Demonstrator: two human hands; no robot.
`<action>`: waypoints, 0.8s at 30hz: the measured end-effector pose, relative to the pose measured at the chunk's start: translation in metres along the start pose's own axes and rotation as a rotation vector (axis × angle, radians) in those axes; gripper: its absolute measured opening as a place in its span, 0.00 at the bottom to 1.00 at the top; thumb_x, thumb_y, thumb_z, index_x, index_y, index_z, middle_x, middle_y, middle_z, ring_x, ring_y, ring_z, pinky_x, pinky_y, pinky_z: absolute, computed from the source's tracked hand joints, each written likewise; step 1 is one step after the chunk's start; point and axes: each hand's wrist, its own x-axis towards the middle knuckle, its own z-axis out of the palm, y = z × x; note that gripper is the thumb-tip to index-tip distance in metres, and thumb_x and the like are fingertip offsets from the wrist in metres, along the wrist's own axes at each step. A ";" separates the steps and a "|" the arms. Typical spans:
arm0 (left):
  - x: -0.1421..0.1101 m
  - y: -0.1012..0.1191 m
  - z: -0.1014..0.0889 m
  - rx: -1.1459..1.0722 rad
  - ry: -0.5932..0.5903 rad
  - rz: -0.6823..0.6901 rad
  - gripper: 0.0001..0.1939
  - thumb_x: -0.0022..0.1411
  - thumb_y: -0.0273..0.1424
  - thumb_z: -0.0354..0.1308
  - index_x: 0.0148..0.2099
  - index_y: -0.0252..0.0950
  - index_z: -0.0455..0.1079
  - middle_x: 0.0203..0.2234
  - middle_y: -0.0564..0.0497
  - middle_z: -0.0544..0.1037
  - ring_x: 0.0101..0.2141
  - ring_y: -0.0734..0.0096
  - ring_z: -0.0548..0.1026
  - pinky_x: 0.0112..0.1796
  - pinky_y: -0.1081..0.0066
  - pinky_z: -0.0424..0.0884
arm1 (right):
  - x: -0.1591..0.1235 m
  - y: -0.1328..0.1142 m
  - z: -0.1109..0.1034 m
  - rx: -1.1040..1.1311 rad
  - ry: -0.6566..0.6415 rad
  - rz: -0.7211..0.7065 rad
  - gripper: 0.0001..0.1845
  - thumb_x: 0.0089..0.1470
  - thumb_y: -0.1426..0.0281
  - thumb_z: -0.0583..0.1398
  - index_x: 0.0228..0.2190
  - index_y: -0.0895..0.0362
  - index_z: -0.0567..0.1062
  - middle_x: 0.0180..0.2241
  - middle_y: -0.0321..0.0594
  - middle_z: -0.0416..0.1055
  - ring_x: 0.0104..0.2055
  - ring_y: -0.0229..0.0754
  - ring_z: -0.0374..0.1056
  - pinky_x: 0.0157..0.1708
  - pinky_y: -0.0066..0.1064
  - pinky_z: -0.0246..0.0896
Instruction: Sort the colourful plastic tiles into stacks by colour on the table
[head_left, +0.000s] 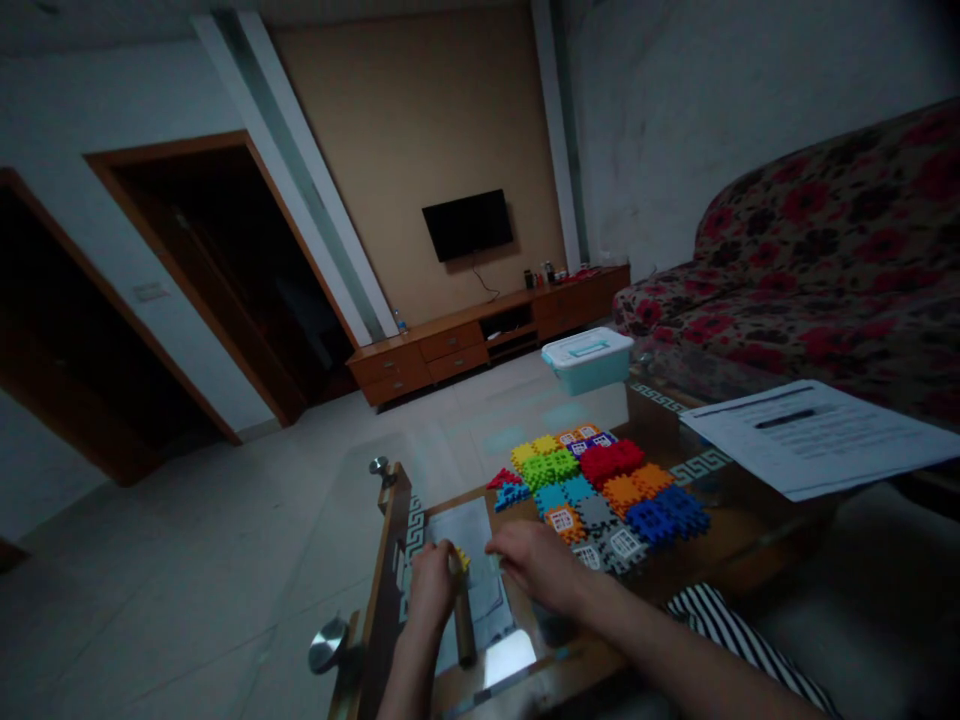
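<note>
My left hand (pixel 433 587) is closed at the left side of the glass table, with a small yellow interlocking piece (pixel 463 558) at its fingertips. Just across from it, my right hand (pixel 536 562) has its fingers pinched together; whatever may be between them is hidden. Below both hands lies a pale sheet (pixel 487 585) with printed lines. A brown bar-like thing (pixel 465 635) runs beside my left hand. Right of my hands, toothed plastic pieces are laid out by colour, including green (pixel 550 467), red (pixel 612 461), grey (pixel 598 514) and dark blue (pixel 667 515) ones.
A teal box with a white lid (pixel 589 362) stands at the table's far end. On the right lie white printed papers (pixel 817 440) with a dark pen (pixel 795 417) on top. Beyond are a flowered sofa (pixel 825 230) and a low wooden cabinet (pixel 450 350).
</note>
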 end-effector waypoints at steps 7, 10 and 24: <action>0.003 0.061 0.034 -0.399 -0.033 0.397 0.09 0.50 0.23 0.51 0.28 0.38 0.73 0.35 0.47 0.79 0.43 0.60 0.74 0.48 0.66 0.68 | -0.026 -0.007 0.007 -0.066 -0.083 -0.046 0.11 0.57 0.75 0.56 0.38 0.58 0.77 0.42 0.46 0.77 0.45 0.46 0.71 0.41 0.31 0.62; 0.010 0.085 0.040 -0.429 -0.026 0.424 0.08 0.49 0.25 0.51 0.25 0.40 0.70 0.34 0.47 0.79 0.41 0.59 0.75 0.49 0.66 0.69 | -0.026 0.003 0.001 -0.066 -0.050 -0.017 0.11 0.56 0.76 0.56 0.38 0.59 0.77 0.41 0.47 0.77 0.44 0.46 0.71 0.41 0.31 0.62; 0.020 0.089 0.043 -0.562 0.097 0.260 0.10 0.50 0.33 0.52 0.33 0.40 0.73 0.38 0.48 0.80 0.44 0.59 0.77 0.51 0.62 0.71 | -0.027 0.003 -0.013 -0.152 -0.087 -0.168 0.09 0.58 0.70 0.60 0.39 0.58 0.79 0.39 0.45 0.79 0.40 0.45 0.73 0.35 0.31 0.61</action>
